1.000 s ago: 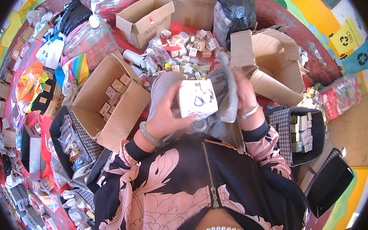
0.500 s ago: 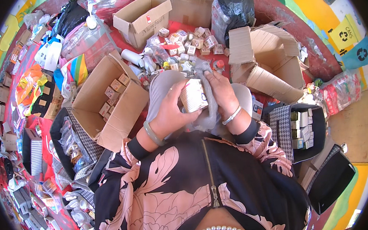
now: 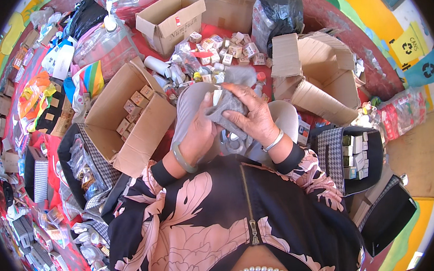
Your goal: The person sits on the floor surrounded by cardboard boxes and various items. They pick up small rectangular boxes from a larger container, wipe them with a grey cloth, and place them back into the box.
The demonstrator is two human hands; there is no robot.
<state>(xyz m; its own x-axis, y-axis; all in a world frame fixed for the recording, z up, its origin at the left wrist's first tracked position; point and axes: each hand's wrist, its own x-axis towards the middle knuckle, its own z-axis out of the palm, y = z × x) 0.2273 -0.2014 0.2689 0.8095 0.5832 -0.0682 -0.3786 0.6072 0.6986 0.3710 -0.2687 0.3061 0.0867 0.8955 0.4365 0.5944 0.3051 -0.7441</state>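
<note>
Over my lap, my left hand (image 3: 200,129) grips a small whitish box (image 3: 217,96). Only a pale corner of it shows; a grey cloth (image 3: 230,107) covers the rest. My right hand (image 3: 254,113) presses this cloth against the box, fingers bent over its top and thumb on the near side. Part of the cloth hangs down between the two hands, and another part sticks up beyond the right fingers. Just past my knees lies a heap of small printed boxes (image 3: 227,58), with jars and bottles (image 3: 205,77) nearer to me.
An upright carton (image 3: 169,29) stands beyond the heap. Left of my lap is an open carton (image 3: 108,113) with small boxes inside; right is another open carton (image 3: 319,76). A checked fabric bin (image 3: 331,157) full of white boxes stands by my right elbow.
The cloth has come from beside the box to over it, hiding most of its printed side. My right hand has turned and shifted left onto the box.
</note>
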